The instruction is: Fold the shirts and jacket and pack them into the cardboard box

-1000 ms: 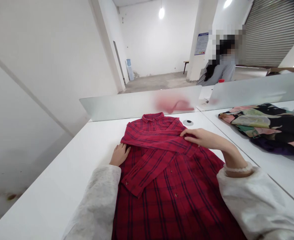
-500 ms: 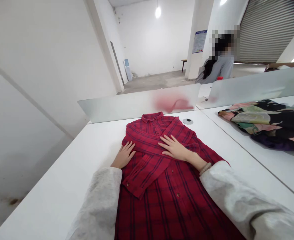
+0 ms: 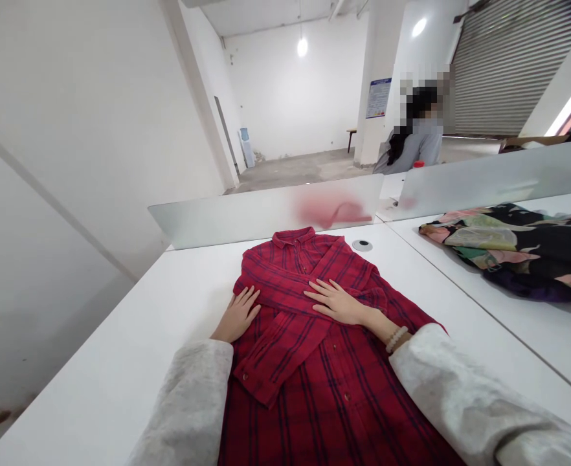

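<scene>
A red plaid shirt lies spread on the white table, collar toward the far divider, with one sleeve folded across its chest. My left hand rests flat and open on the shirt's left edge, fingers apart. My right hand lies flat and open on the folded sleeve at the middle of the chest. A bead bracelet circles my right wrist. Both forearms wear light grey sleeves.
A frosted divider panel runs along the table's far edge. A round cable grommet sits beside the shirt's collar. A heap of colourful patterned cloth lies on the neighbouring table at right. Another person sits beyond the dividers.
My right hand went from pinching the sleeve at the shirt's right shoulder to lying flat on the chest. My left hand spread its fingers. Since half a second ago, only the view shifted slightly.
</scene>
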The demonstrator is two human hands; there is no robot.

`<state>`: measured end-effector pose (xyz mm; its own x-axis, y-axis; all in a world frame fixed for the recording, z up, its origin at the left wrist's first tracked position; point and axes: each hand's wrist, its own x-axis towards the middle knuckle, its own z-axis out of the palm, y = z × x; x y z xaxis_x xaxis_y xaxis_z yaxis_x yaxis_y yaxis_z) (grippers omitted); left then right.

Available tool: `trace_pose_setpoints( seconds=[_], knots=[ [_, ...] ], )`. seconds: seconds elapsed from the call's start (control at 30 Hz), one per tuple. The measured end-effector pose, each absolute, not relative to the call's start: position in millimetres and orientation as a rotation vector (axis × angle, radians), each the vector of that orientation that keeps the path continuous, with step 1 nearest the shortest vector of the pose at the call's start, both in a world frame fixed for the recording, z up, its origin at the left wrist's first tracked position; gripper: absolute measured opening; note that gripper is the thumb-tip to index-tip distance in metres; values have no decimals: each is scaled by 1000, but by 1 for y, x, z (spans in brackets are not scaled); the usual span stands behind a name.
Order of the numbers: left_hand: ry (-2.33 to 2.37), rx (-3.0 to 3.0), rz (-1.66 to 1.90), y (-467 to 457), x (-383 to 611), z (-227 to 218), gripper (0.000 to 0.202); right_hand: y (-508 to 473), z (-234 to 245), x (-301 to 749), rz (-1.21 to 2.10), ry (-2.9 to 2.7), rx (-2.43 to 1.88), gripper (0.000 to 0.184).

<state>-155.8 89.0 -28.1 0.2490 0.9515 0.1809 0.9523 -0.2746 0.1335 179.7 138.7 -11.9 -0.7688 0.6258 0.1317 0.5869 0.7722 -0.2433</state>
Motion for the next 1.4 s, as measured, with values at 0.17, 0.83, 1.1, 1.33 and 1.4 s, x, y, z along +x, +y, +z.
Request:
trace_pose_setpoints(
  seconds=[0.17, 0.83, 1.1, 1.33, 1.4],
  knots=[
    [-1899, -2486, -337, 89, -156, -26, 52, 138, -9, 179, 323, -2757, -965, 55],
    [-1733, -2554, -322, 47, -153, -17, 45, 137, -6, 177, 282, -2738, -928, 53],
    [-1640, -2693, -55, -100, -143, 9, 55, 140, -9, 177, 273, -2741, -912, 56],
    [-1786, -2442, -249, -213, -110, 1, 66, 140, -13, 181, 238, -2715, -895, 60],
    [-1976, -2340, -459, -234, -89, -13, 58, 140, -11, 182, 191, -2711, -895, 58]
  ],
)
